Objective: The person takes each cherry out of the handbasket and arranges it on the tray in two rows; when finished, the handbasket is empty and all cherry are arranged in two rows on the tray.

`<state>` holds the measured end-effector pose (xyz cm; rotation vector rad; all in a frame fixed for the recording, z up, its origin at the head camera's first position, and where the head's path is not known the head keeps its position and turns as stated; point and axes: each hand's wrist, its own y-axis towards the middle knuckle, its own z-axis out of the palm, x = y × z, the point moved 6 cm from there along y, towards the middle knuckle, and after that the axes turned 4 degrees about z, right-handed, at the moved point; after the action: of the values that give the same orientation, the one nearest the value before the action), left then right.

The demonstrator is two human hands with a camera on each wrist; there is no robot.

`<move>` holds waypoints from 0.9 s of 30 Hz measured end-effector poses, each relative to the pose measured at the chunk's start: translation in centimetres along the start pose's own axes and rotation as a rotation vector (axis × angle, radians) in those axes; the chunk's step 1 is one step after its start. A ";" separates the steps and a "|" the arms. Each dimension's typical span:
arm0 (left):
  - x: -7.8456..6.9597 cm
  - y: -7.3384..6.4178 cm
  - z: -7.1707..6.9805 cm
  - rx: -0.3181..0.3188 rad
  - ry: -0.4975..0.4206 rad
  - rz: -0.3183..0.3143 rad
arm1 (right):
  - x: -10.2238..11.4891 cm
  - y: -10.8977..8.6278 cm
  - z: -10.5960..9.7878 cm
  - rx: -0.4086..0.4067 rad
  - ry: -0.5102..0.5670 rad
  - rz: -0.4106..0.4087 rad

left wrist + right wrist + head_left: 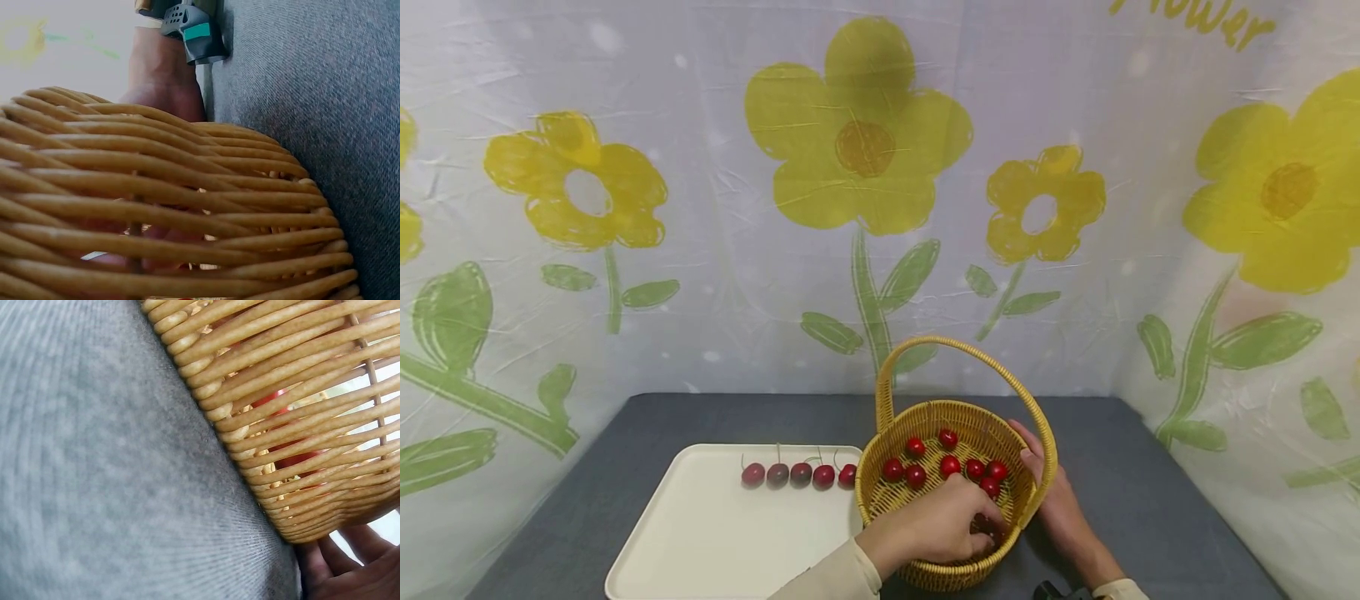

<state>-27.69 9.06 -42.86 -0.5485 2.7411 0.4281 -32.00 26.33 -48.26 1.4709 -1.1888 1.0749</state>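
Observation:
A yellow wicker basket [951, 575] with a tall arched handle holds several red cherries [950, 465]. My left hand [936, 521] reaches over the near rim into it, fingers bent around a dark cherry [983, 527] low at the right side; the fingertips are partly hidden. At the basket's right side, beside the handle's foot, my right hand [1052, 492] holds the wall and rim. Its fingers [350, 550] show against the outside of the weave in the right wrist view. In the left wrist view, the basket wall [125, 181] covers most of the scene.
A cream tray [722, 533] lies left of the basket, its right edge overlapped by it. A row of several stemmed cherries [801, 475] lies along the tray's far side. Beneath is a dark grey tabletop [1120, 467], with a flower-printed curtain [715, 208] behind.

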 end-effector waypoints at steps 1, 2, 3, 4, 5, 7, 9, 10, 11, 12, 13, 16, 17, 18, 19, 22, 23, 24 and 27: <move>0.0 0.0 -0.1 -0.011 -0.012 -0.006 | 0.0 0.0 0.0 -0.002 -0.004 0.002; 0.0 -0.1 -0.3 -0.024 -0.034 -0.021 | 0.0 0.0 0.0 -0.004 -0.005 0.006; 0.1 -0.2 -0.4 -0.042 -0.048 -0.033 | -0.1 0.0 -0.1 -0.007 -0.007 0.011; 0.1 -0.3 -0.6 -0.061 -0.073 -0.047 | -0.1 0.0 -0.1 -0.008 -0.008 0.017; 0.2 -0.4 -0.7 -0.082 -0.104 -0.064 | -0.1 0.0 -0.1 -0.009 -0.006 0.021; 0.3 -0.6 -1.0 -0.124 -0.183 -0.096 | -0.1 0.0 0.0 -0.006 0.001 0.028; 0.4 -0.8 -1.3 -0.155 -0.285 -0.123 | -0.2 0.1 0.0 -0.006 0.006 0.032; 0.4 -0.9 -1.5 -0.169 -0.355 -0.139 | -0.2 0.1 0.0 -0.005 0.007 0.031; 0.5 -1.1 -1.7 -0.181 -0.419 -0.149 | -0.2 0.1 0.0 -0.006 0.007 0.028; 0.4 -1.2 -1.9 -0.193 -0.474 -0.153 | -0.2 0.1 0.0 -0.007 0.002 0.025; 0.3 -1.5 -2.3 -0.205 -0.518 -0.153 | -0.1 0.1 0.1 -0.006 -0.001 0.018; -0.1 -2.4 -3.5 -0.241 -0.626 -0.145 | 0.3 0.0 0.1 -0.013 -0.025 -0.014; -0.3 -2.8 -3.9 -0.248 -0.646 -0.136 | 0.3 -0.1 0.1 -0.015 -0.033 -0.022; -0.5 -3.3 -4.4 -0.255 -0.652 -0.129 | 0.4 -0.1 0.1 -0.019 -0.039 -0.028; -0.7 -3.7 -4.8 -0.260 -0.667 -0.122 | 0.4 -0.1 0.1 -0.020 -0.045 -0.036; -1.1 -5.4 -5.8 -0.256 -0.716 -0.113 | 0.3 -0.1 0.1 -0.024 -0.048 -0.025; -1.1 -6.0 -6.2 -0.252 -0.730 -0.114 | 0.2 -0.1 0.1 -0.025 -0.044 -0.013; -1.1 -6.7 -6.5 -0.254 -0.733 -0.119 | 0.2 -0.1 0.1 -0.027 -0.042 -0.005; -0.8 -9.0 -7.9 -0.272 -0.750 -0.135 | 0.3 -0.2 0.1 -0.029 -0.034 0.012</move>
<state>-25.20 -1.35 -37.49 -0.5006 1.9314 0.7904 -31.76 26.22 -48.05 1.4669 -1.2334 1.0401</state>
